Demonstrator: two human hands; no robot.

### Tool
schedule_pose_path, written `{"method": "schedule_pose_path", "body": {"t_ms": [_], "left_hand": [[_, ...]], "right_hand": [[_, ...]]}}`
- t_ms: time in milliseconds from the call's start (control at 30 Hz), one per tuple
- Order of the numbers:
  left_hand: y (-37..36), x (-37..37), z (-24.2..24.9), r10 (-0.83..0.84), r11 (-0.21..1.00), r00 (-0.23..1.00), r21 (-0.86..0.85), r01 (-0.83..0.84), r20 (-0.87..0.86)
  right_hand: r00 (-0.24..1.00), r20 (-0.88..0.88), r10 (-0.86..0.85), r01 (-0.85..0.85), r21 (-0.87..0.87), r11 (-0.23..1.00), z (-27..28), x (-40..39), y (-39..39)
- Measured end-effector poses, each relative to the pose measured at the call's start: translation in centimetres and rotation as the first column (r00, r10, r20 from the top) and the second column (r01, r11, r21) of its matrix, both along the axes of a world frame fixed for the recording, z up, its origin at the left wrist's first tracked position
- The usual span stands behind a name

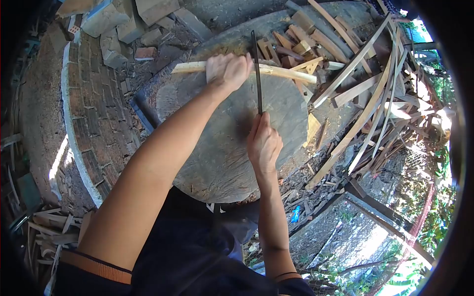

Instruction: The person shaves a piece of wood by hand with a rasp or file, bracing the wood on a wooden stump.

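A pale strip of wood lies crosswise over the far part of a round chopping block. My left hand is closed around the strip near its middle, pressing close over the block. In my right hand is the handle of a machete, its long dark blade seen almost edge-on and pointing away from me. The blade overlaps the strip just to the right of my left fingers. My right fist hides the handle and sits over the block's right side.
Cut wood pieces are heaped behind the block at the right. Long thin strips lean and lie along the right side. Bricks and rough blocks are piled at the back left, above a low brick wall. Scraps litter the ground.
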State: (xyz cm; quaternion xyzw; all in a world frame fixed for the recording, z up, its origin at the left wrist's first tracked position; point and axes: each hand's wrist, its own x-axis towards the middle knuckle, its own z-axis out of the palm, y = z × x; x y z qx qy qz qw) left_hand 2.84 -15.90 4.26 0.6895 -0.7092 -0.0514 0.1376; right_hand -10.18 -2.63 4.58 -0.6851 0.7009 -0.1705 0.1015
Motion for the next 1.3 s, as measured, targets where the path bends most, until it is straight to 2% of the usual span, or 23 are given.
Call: {"method": "schedule_pose_path", "body": {"t_ms": [167,300,367,500,567,700,767,900,967,1100,1167,1300], "left_hand": [[0.1,-0.2,0.2,-0.006,0.999,1.000,0.040,0.006,-0.003],[0.2,-0.1,0.5,0.004,0.997,1.000,0.081,-0.004,-0.002],[0.1,0.0,0.4,0.004,0.996,1.000,0.089,-0.004,0.002],[0.2,-0.1,0.6,-0.012,0.997,1.000,0.078,0.011,0.005],[-0.2,-0.1,0.5,-0.008,0.996,1.000,0.093,0.008,-0.002],[-0.2,-0.2,0.1,0.027,0.997,1.000,0.067,-0.026,-0.014],[-0.7,-0.4,0.1,0.051,0.998,0.998,0.031,-0.051,-0.021],[-0.5,-0.4,0.3,0.015,0.999,1.000,0.040,-0.016,0.015],[-0.5,-0.3,0.1,-0.002,1.000,0.999,0.026,0.001,0.035],[-0.4,-0.4,0.4,0.009,0.994,1.000,0.108,-0.011,0.017],[-0.6,-0.3,0.0,-0.004,1.000,1.000,0.016,0.004,-0.019],[-0.4,-0.3,-0.3,0.001,1.000,1.000,-0.015,-0.001,0.026]], "right_hand": [[0.999,-0.015,0.044,-0.044,0.025,0.999,0.8,-0.1,0.4],[0.997,-0.028,0.074,-0.074,0.006,0.997,0.0,0.9,-2.8],[0.996,-0.068,0.058,-0.065,-0.109,0.992,-1.0,1.8,-6.2],[0.995,-0.081,0.066,-0.074,-0.104,0.992,0.1,1.4,-4.8],[0.992,-0.118,0.037,-0.020,0.140,0.990,1.5,0.6,-1.3],[0.995,-0.095,0.042,-0.027,0.155,0.988,1.1,0.1,-1.1],[0.995,-0.073,0.069,-0.072,-0.037,0.997,-0.1,0.4,-3.9],[0.995,-0.062,0.076,-0.079,-0.034,0.996,0.7,0.5,-4.2],[0.996,-0.066,0.066,-0.056,0.139,0.989,1.9,-0.4,-1.6],[0.994,-0.099,0.050,-0.025,0.235,0.972,2.0,-0.2,-1.0],[0.994,-0.079,0.071,-0.066,0.067,0.996,0.9,0.5,-4.5],[0.993,-0.109,0.054,-0.058,-0.035,0.998,0.0,1.3,-6.7]]}}
